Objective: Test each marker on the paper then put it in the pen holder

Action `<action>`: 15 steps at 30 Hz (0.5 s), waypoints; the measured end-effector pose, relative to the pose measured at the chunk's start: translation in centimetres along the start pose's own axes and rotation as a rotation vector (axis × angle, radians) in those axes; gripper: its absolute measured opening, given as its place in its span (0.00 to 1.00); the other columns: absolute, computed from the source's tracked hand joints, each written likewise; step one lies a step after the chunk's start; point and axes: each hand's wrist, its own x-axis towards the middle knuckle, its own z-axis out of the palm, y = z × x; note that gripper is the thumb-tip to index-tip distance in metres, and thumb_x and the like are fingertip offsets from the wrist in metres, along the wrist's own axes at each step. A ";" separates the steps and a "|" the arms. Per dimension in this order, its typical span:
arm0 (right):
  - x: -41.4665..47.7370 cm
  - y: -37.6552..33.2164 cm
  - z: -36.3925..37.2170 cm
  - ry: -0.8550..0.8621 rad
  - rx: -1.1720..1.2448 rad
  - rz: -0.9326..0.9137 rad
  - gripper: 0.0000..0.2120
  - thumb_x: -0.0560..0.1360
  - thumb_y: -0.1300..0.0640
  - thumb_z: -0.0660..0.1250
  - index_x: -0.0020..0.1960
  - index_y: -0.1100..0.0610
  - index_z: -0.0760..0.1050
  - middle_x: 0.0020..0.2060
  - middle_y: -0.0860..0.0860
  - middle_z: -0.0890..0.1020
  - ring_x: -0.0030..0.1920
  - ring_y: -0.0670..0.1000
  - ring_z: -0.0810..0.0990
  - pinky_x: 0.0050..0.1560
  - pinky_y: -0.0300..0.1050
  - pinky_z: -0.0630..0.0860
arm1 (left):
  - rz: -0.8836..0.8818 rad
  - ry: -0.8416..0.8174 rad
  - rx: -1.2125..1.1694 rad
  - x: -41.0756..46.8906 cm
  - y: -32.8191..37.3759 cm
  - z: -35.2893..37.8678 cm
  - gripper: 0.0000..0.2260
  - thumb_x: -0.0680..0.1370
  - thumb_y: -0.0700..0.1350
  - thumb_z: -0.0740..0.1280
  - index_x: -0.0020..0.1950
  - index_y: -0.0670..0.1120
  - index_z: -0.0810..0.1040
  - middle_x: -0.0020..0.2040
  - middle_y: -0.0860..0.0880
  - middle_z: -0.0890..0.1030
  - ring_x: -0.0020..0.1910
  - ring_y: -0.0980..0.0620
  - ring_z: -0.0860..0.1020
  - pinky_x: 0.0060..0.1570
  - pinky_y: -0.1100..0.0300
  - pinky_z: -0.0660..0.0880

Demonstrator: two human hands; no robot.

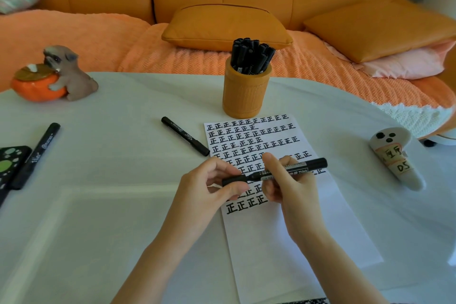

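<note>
Hovering low over the paper (296, 242), the marker (255, 176) lies crosswise, left hand (214, 180) pinching its cap end, right hand (283, 187) gripping the barrel, and a jerky tug could ink fingers or smudge the written rows.

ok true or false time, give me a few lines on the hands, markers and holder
1. The left hand and right hand both hold one marker over the paper. True.
2. The holder is empty. False: it is packed with black markers.
3. One spare marker lies beside the paper, a second marker far left. True.
4. The paper is blank. False: rows of black characters cover its upper part.
5. The dog stands right of the holder. False: it stands far left.
</note>
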 end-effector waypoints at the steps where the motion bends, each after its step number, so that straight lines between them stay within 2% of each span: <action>1: -0.1 0.0 0.2 -0.005 -0.020 -0.001 0.18 0.73 0.57 0.70 0.29 0.54 0.66 0.21 0.53 0.67 0.23 0.50 0.64 0.25 0.38 0.63 | -0.002 -0.006 -0.009 0.0 0.0 0.1 0.09 0.68 0.40 0.75 0.44 0.45 0.78 0.41 0.51 0.85 0.37 0.52 0.83 0.40 0.64 0.78; 4: -0.3 0.0 0.6 -0.005 -0.067 -0.027 0.20 0.73 0.57 0.70 0.28 0.54 0.65 0.20 0.49 0.63 0.23 0.48 0.60 0.26 0.38 0.59 | 0.008 -0.008 -0.027 -0.2 -0.1 0.4 0.09 0.68 0.41 0.75 0.44 0.42 0.78 0.40 0.49 0.85 0.36 0.50 0.83 0.41 0.58 0.80; 8: -0.4 -0.2 0.9 0.013 -0.079 -0.065 0.20 0.74 0.61 0.69 0.28 0.55 0.64 0.21 0.46 0.61 0.23 0.47 0.58 0.27 0.39 0.57 | 0.013 0.022 -0.097 -0.5 0.1 0.6 0.08 0.67 0.39 0.75 0.43 0.41 0.79 0.37 0.47 0.85 0.34 0.51 0.83 0.37 0.64 0.78; 12: -0.5 -0.2 1.4 0.032 -0.064 -0.062 0.19 0.75 0.65 0.65 0.29 0.57 0.62 0.20 0.45 0.61 0.22 0.47 0.57 0.27 0.40 0.57 | 0.032 0.060 -0.134 -0.6 0.3 0.7 0.10 0.64 0.44 0.75 0.41 0.42 0.80 0.35 0.46 0.84 0.33 0.50 0.82 0.37 0.63 0.78; 15: -0.4 -0.2 1.8 0.034 -0.053 -0.060 0.18 0.75 0.66 0.64 0.30 0.58 0.62 0.20 0.46 0.61 0.22 0.48 0.57 0.26 0.40 0.57 | 0.027 0.084 -0.183 -0.6 0.6 0.7 0.10 0.62 0.44 0.75 0.39 0.43 0.81 0.33 0.45 0.84 0.31 0.50 0.82 0.36 0.63 0.78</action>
